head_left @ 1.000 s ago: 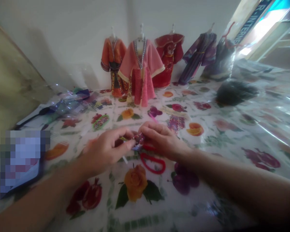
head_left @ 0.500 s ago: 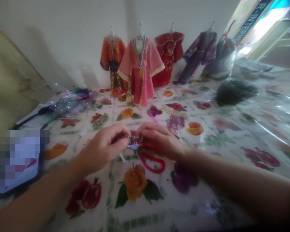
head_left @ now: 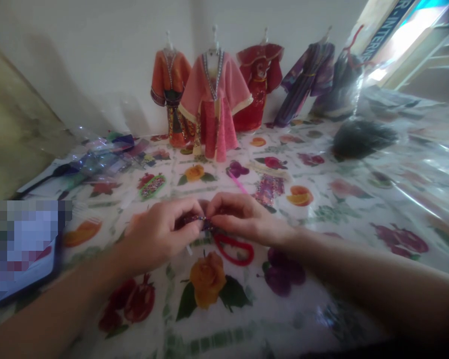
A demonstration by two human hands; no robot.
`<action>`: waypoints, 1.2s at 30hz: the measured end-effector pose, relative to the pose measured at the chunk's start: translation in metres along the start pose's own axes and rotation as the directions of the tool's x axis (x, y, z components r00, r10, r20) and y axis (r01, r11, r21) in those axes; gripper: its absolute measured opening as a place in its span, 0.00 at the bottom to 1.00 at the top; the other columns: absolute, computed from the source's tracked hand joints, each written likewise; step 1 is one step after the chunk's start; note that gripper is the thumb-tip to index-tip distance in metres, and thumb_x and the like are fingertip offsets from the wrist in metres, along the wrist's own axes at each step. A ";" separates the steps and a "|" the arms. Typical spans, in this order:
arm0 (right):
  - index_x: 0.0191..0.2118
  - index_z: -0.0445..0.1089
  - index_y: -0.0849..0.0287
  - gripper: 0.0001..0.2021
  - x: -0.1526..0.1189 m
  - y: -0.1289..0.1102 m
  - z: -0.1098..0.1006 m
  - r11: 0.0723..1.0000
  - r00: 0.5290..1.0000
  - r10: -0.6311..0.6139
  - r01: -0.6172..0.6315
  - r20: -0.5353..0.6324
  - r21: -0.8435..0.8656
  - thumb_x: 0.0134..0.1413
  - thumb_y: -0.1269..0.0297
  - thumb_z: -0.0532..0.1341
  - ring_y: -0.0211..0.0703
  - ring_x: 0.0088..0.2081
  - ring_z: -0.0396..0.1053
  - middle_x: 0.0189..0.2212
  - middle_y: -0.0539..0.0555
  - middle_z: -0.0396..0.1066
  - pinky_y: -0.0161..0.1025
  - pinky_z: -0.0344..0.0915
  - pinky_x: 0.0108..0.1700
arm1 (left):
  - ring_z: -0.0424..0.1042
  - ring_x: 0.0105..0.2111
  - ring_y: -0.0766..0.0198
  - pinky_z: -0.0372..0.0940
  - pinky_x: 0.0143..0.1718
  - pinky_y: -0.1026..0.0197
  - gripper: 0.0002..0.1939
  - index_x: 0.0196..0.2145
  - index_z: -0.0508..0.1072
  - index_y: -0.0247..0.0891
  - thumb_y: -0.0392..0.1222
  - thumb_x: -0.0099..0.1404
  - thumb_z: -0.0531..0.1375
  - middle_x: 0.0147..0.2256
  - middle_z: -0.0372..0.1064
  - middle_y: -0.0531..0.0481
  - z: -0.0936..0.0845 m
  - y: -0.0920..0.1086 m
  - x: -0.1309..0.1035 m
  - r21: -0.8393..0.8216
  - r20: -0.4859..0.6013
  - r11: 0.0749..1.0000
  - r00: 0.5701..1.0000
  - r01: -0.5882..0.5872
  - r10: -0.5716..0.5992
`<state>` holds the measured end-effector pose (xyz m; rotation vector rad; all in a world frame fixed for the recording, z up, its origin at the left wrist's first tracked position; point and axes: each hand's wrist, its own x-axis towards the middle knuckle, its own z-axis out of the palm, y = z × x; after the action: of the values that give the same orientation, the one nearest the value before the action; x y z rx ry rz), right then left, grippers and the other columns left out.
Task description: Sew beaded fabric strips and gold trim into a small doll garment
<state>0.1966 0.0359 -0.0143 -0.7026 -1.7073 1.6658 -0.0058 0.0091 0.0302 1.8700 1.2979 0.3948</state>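
Over the middle of the table, my left hand (head_left: 166,224) pinches a small piece of dark, multicoloured patterned fabric (head_left: 194,218) between thumb and fingers. My right hand (head_left: 247,215) is closed on the same fabric from the other side, fingertips meeting those of the left. Most of the piece is hidden by my fingers. Under my right hand lies a pair of scissors with a red handle (head_left: 234,250); its blades are covered from sight. Beyond that hand rest a pink stick (head_left: 238,182) and another patterned fabric piece (head_left: 269,189).
Miniature robes stand along the wall, including an orange robe (head_left: 172,85) and a pink robe (head_left: 215,109). A green-rimmed oval (head_left: 152,187) lies beyond my left hand. Clear plastic (head_left: 97,159) and a black spoon-like thing (head_left: 58,172) are at left, a dark bundle (head_left: 362,139) at right.
My fingertips have come closer together on the fabric, with the right hand shifted slightly left. The scissors' blade that showed below the fabric is now covered. The view has shifted slightly.
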 end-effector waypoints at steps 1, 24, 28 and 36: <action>0.36 0.69 0.60 0.05 0.000 0.000 0.000 1.000 1.000 0.000 0.000 0.000 -0.007 0.56 0.65 0.61 0.36 0.34 0.63 0.33 0.51 0.68 0.33 0.61 0.35 | 0.58 0.26 0.67 0.53 0.27 0.62 0.07 0.30 0.66 0.39 0.42 0.65 0.54 0.25 0.59 0.57 0.000 0.000 0.000 0.010 0.003 1.000 1.000 0.004 -0.004; 0.30 0.68 0.62 0.03 -0.001 -0.003 0.004 0.992 1.000 0.004 -0.004 0.000 -0.124 0.51 0.74 0.58 0.31 0.27 0.60 0.27 0.48 0.66 0.30 0.57 0.27 | 0.57 0.27 0.67 0.53 0.28 0.62 0.06 0.31 0.68 0.39 0.41 0.65 0.54 0.26 0.59 0.57 0.004 -0.001 -0.001 -0.010 0.070 1.000 0.997 -0.029 0.029; 0.30 0.69 0.62 0.04 -0.001 -0.004 0.004 0.994 1.000 -0.009 0.009 0.001 -0.109 0.51 0.75 0.58 0.30 0.26 0.60 0.26 0.47 0.66 0.30 0.56 0.27 | 0.56 0.27 0.67 0.52 0.27 0.62 0.06 0.31 0.67 0.39 0.41 0.65 0.54 0.25 0.57 0.58 0.003 -0.003 -0.001 -0.002 0.056 0.999 0.998 -0.040 0.040; 0.31 0.69 0.62 0.02 0.000 0.001 0.002 0.995 0.998 -0.054 0.052 -0.025 -0.089 0.53 0.73 0.59 0.32 0.29 0.62 0.28 0.48 0.67 0.30 0.58 0.29 | 0.59 0.27 0.67 0.54 0.28 0.62 0.06 0.32 0.67 0.40 0.42 0.65 0.53 0.26 0.59 0.58 0.004 -0.007 0.000 0.001 0.053 1.000 0.998 -0.023 0.023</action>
<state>0.1945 0.0345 -0.0153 -0.7120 -1.7744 1.5457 -0.0077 0.0088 0.0220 1.8863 1.2427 0.3539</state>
